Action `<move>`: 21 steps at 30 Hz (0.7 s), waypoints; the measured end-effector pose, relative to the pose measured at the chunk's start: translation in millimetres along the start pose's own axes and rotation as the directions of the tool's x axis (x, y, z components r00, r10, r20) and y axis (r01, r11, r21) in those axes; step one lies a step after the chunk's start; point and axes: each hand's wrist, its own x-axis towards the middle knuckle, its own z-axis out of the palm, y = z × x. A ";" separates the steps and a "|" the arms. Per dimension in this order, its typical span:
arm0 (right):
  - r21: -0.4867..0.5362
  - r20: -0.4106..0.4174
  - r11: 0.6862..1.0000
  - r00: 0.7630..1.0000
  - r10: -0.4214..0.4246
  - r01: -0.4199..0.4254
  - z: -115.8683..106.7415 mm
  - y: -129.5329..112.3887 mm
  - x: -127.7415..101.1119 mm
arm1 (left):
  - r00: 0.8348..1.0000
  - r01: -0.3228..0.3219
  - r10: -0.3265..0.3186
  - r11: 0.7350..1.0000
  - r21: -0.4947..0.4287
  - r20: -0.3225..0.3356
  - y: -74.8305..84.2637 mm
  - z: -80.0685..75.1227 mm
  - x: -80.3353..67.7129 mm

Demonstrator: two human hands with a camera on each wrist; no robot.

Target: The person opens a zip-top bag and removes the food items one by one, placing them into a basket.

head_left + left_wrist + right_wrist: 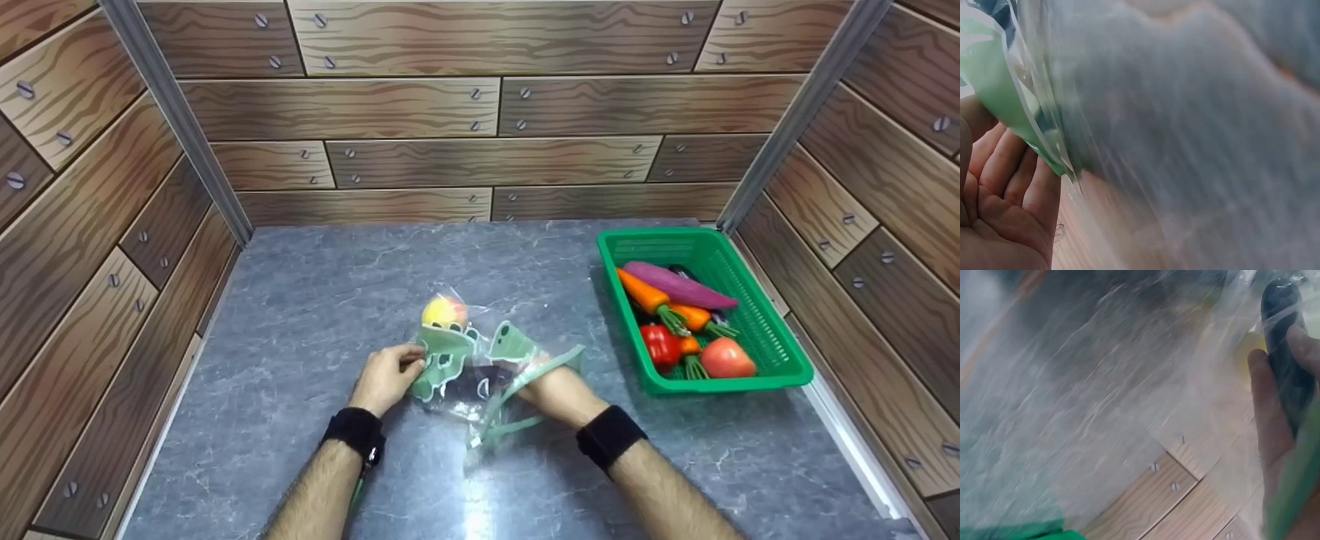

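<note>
Bag (pixel 480 360) from the head view is crinkly clear plastic with green print, mid-table on grey marble, a yellow-red fruit (pixel 444 310) inside. Left hand (pixel 386 375) pinches its left edge; right hand (pixel 551 390) sits in the mouth, grip hidden. Green mesh basket (pixel 757 330) of veggies sits right.

Left wrist: fingers (pixel 999 169) curl behind the green edge.

Right wrist: fingers (pixel 1275 427) curl round a dark smooth thing (pixel 1286 343) through the film.

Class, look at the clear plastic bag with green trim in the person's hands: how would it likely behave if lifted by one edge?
The clear plastic bag with green trim looks crumpled and thin, so probably floppy. The yellow-red round fruit inside would likely roll and shift.
</note>
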 end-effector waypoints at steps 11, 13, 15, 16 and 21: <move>-0.146 -0.003 0.986 0.996 -0.087 0.085 -45.4 17.6 -13.3 | 0.997 0.062 -0.062 0.998 -0.006 -0.034 -7.8 -14.7 -3.0; -0.135 -0.023 0.988 0.997 -0.073 0.069 -56.2 19.7 -17.9 | 0.997 0.067 -0.067 0.998 -0.013 -0.035 -8.8 -15.6 -3.9; -0.129 -0.038 0.990 0.997 -0.065 0.060 -66.7 22.2 -22.7 | 0.997 0.067 -0.068 0.998 -0.009 -0.033 -9.7 -15.8 -4.3; -0.128 -0.043 0.990 0.997 -0.061 0.055 -72.2 23.3 -25.2 | 0.997 0.066 -0.066 0.998 -0.006 -0.034 -10.2 -15.8 -4.4; -0.100 -0.068 0.995 0.998 -0.009 0.002 -99.0 29.2 -37.8 | 0.996 0.081 -0.081 0.997 0.006 -0.031 -12.1 -14.7 -3.7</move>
